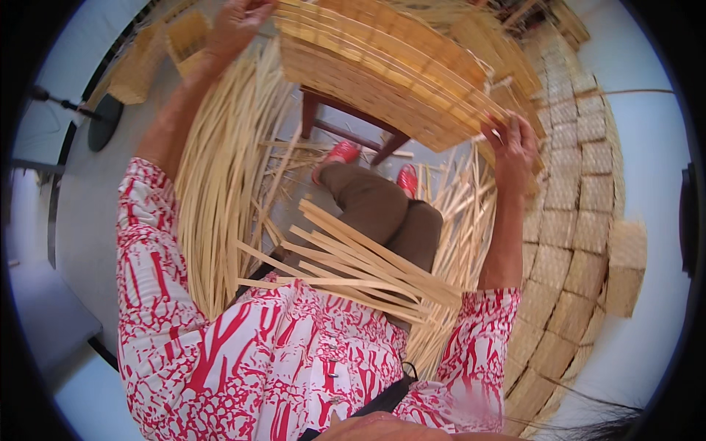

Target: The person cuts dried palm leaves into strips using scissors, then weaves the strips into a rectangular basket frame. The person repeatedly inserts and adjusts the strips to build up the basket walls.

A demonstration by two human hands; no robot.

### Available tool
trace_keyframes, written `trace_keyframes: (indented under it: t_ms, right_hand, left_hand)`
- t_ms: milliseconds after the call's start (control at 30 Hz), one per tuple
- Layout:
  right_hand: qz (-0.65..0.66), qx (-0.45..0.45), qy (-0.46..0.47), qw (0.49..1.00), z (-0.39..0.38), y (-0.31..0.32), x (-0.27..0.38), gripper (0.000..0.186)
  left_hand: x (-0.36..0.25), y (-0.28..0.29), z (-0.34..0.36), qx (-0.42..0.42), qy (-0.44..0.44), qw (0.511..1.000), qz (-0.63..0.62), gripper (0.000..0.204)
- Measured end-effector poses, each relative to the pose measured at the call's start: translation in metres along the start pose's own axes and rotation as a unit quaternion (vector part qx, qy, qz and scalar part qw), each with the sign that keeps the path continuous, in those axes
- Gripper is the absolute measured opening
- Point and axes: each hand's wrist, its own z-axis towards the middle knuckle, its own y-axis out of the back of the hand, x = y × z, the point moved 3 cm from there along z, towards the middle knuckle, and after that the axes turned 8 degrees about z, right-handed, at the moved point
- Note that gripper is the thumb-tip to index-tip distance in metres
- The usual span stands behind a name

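Observation:
A large woven bamboo basket [353, 77], boxy with straight sides, rests on a dark red wooden stool [346, 125] in front of my knees. Thin bamboo strips [397, 62] run lengthwise along its upper side. At the basket's far left corner, near the picture's top edge, my left hand [241, 26] is closed in a pinch at the strips' end; its fingertips are partly cut off. My right hand [511, 143] pinches the strips' other end at the basket's right corner, fingers curled. Several loose flat bamboo strips [353, 253] lie across my lap.
Long bamboo strips [228, 184] lie heaped on the floor to my left, with more [460, 228] to my right. Stacked woven blocks [573, 250] line the right wall. Smaller woven baskets [132, 73] and a round-based stand [105, 121] stand at far left.

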Motion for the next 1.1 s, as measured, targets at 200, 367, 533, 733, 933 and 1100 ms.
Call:
trace_keyframes:
  t_ms: [200, 367, 533, 733, 933, 1100]
  right_hand:
    - [0.013, -0.007, 0.021, 1.000, -0.003, -0.006, -0.001, 0.022]
    - [0.007, -0.003, 0.036, 0.999, 0.002, -0.002, 0.001, 0.019]
    - [0.008, -0.005, 0.059, 0.998, 0.000, -0.007, -0.001, 0.017]
    - [0.018, -0.013, 0.071, 0.997, 0.002, -0.009, -0.010, 0.018]
    - [0.007, -0.014, 0.079, 0.997, 0.006, 0.005, -0.016, 0.017]
    - [0.008, -0.026, 0.092, 0.995, -0.001, 0.004, -0.019, 0.016]
  left_hand:
    - [-0.085, -0.020, -0.038, -0.014, -0.172, 0.965, 0.197, 0.016]
    - [-0.140, -0.074, -0.012, 0.162, -0.165, 0.942, 0.243, 0.023]
    - [-0.130, -0.097, 0.008, 0.181, -0.211, 0.926, 0.255, 0.012]
    - [-0.126, -0.102, 0.003, 0.171, -0.193, 0.939, 0.229, 0.011]
    - [-0.129, -0.110, -0.001, 0.183, -0.207, 0.933, 0.229, 0.013]
    - [-0.130, -0.110, -0.001, 0.198, -0.196, 0.921, 0.271, 0.015]
